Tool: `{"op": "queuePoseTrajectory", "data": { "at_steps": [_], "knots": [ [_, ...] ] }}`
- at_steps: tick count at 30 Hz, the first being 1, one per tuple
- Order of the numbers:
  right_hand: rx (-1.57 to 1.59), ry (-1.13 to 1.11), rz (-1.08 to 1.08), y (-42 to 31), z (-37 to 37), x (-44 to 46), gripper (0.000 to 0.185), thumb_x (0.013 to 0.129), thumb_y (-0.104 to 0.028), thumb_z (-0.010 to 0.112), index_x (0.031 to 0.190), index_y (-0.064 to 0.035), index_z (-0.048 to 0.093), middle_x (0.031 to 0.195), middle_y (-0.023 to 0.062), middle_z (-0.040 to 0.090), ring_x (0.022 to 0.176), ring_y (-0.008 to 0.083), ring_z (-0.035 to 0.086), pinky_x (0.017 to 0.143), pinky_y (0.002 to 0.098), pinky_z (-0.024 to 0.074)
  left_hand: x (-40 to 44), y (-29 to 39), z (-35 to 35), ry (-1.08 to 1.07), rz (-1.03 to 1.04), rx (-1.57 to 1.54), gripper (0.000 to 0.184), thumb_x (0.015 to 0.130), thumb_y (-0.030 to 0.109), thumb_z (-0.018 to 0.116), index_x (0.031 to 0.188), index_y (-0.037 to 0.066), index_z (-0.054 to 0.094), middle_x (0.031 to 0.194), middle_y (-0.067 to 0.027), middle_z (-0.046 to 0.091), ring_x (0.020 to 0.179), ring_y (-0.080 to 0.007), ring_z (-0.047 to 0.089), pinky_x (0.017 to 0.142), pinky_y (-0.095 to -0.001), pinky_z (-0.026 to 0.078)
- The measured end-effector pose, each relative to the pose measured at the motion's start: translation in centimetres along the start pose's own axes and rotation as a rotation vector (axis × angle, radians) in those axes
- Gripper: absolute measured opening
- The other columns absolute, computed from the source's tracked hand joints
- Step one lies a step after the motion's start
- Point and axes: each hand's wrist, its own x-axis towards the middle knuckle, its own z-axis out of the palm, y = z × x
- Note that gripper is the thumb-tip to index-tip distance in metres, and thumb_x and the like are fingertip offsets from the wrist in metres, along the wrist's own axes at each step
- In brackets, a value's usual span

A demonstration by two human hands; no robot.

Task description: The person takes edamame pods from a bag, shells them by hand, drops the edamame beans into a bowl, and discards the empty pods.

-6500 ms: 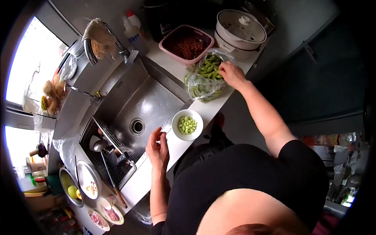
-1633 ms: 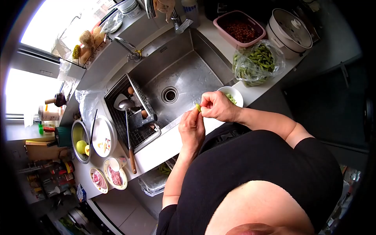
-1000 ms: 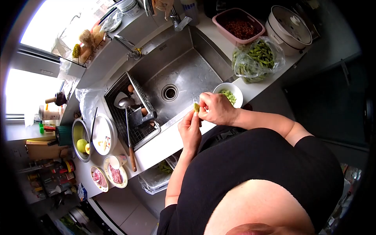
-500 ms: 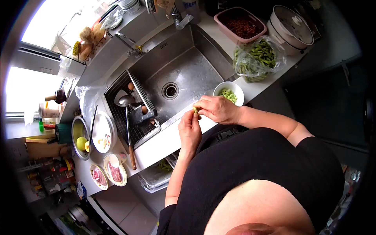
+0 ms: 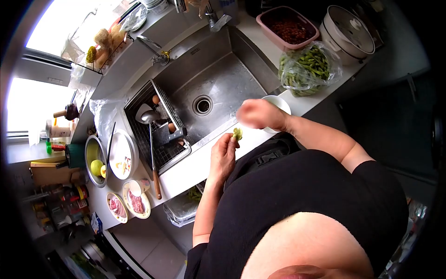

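My left hand (image 5: 223, 155) is in front of the sink's near edge, thumb and fingers pinched on a green edamame pod (image 5: 238, 134) that looks split apart. Up and to the right of it, my right hand (image 5: 261, 114) is smeared by motion, so its fingers cannot be made out. It covers much of a white bowl (image 5: 281, 102) on the counter edge; the bowl's contents are hidden behind it. A clear plastic bag of green pods (image 5: 307, 69) lies on the counter beyond the bowl.
The steel sink (image 5: 223, 86) has a dish rack (image 5: 139, 135) at its left, with a ladle (image 5: 149, 117) and eggs. A pink basin (image 5: 288, 29) and a lidded white pot (image 5: 347, 35) stand far right. Plates of meat (image 5: 136, 204) and a metal bowl (image 5: 95, 153) are at left.
My right hand has come away from the pod and moved right and up, now covering part of the white bowl. The left hand has kept its pinch on the pod.
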Motion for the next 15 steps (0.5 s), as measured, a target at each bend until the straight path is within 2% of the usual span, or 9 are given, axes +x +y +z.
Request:
{"op": "queuePoseTrajectory", "data": {
  "at_steps": [1, 2, 4, 5, 6, 8, 9, 11, 15],
  "knots": [
    [0.061, -0.053, -0.1, 0.5, -0.5, 0.3, 0.015, 0.083, -0.018, 0.055, 0.085, -0.0037, 0.057, 0.076, 0.0025, 0.057, 0.058, 0.0085, 0.051, 0.051, 0.022, 0.0411, 0.0, -0.2, 0.1, 0.027, -0.004, 0.027, 0.021, 0.093, 0.017, 0.048, 0.09, -0.001, 0.058, 0.067, -0.0014, 0.056, 0.062, -0.0084, 0.047, 0.059, -0.0222, 0.039],
    [0.063, -0.053, -0.098, 1.1, -0.4, 0.6, 0.015, 0.083, -0.018, 0.055, 0.085, -0.0037, 0.057, 0.076, 0.0025, 0.057, 0.058, 0.0085, 0.051, 0.051, 0.022, 0.0411, 0.0, -0.5, 0.1, 0.026, -0.007, 0.028, 0.021, 0.093, 0.017, 0.048, 0.09, -0.001, 0.058, 0.067, -0.0014, 0.056, 0.062, -0.0084, 0.047, 0.059, -0.0222, 0.039],
    [-0.454, -0.079, -0.328, 0.2, 1.1, 0.6, 0.023, 0.083, -0.025, 0.057, 0.085, -0.0028, 0.055, 0.074, 0.0052, 0.058, 0.061, 0.0133, 0.054, 0.055, 0.0284, 0.0444, 0.1, -0.8, 0.2, 0.021, -0.02, 0.011, 0.022, 0.093, 0.018, 0.048, 0.089, 0.0, 0.06, 0.067, -0.0006, 0.056, 0.061, -0.0075, 0.047, 0.057, -0.0218, 0.039],
    [-0.706, -0.098, -0.202, -1.7, 1.7, -1.0, 0.031, 0.082, -0.033, 0.06, 0.082, -0.0028, 0.052, 0.071, 0.0095, 0.058, 0.063, 0.0201, 0.057, 0.059, 0.0336, 0.0461, 0.2, -0.6, 0.2, 0.018, -0.02, 0.012, 0.022, 0.093, 0.018, 0.048, 0.089, 0.0, 0.06, 0.067, -0.0006, 0.056, 0.061, -0.0075, 0.047, 0.057, -0.0218, 0.039],
    [-0.882, -0.1, -0.382, -1.8, 2.1, -1.4, 0.036, 0.079, -0.038, 0.063, 0.079, -0.0041, 0.051, 0.069, 0.0128, 0.059, 0.064, 0.0269, 0.059, 0.059, 0.0362, 0.0467, 0.2, -0.3, 0.1, -0.002, -0.051, -0.08, 0.022, 0.093, 0.018, 0.049, 0.089, 0.0, 0.06, 0.067, -0.0002, 0.057, 0.061, -0.0069, 0.047, 0.057, -0.0212, 0.038],
    [-1.021, -0.123, -0.431, -0.7, 2.6, -1.1, 0.037, 0.078, -0.038, 0.064, 0.078, -0.0043, 0.049, 0.07, 0.0141, 0.06, 0.068, 0.0335, 0.06, 0.06, 0.0397, 0.0466, 0.2, -0.3, -0.1, -0.023, -0.085, -0.17, 0.022, 0.093, 0.019, 0.049, 0.088, 0.001, 0.061, 0.067, 0.0001, 0.057, 0.061, -0.0064, 0.047, 0.056, -0.0207, 0.038],
    [-1.021, -0.123, -0.431, -0.7, 2.5, -1.0, 0.037, 0.078, -0.038, 0.064, 0.078, -0.0043, 0.049, 0.07, 0.0141, 0.06, 0.068, 0.0335, 0.06, 0.06, 0.0397, 0.0466, 0.2, -0.6, -0.4, -0.092, -0.104, -0.206, 0.022, 0.093, 0.019, 0.05, 0.088, 0.001, 0.061, 0.068, 0.0007, 0.057, 0.061, -0.0063, 0.047, 0.057, -0.0205, 0.037],
    [-1.097, -0.204, -0.615, -0.8, 2.5, -0.9, 0.034, 0.079, -0.033, 0.063, 0.078, -0.0057, 0.043, 0.07, 0.0109, 0.059, 0.064, 0.0327, 0.059, 0.055, 0.0395, 0.0452, 0.1, -0.5, -1.0, -0.169, -0.134, -0.24, 0.023, 0.091, 0.021, 0.052, 0.086, 0.002, 0.062, 0.068, 0.0014, 0.056, 0.062, -0.0061, 0.047, 0.057, -0.0194, 0.036],
    [-0.908, -0.24, -0.497, -1.0, 2.7, -1.2, 0.03, 0.081, -0.031, 0.063, 0.078, -0.0061, 0.046, 0.071, 0.0104, 0.059, 0.062, 0.0291, 0.058, 0.056, 0.0359, 0.0447, 0.2, 0.2, -1.6, -0.211, -0.128, -0.298, 0.025, 0.091, 0.025, 0.053, 0.091, 0.002, 0.063, 0.068, 0.0013, 0.056, 0.062, -0.0064, 0.047, 0.057, -0.0187, 0.034]
  ]
}}
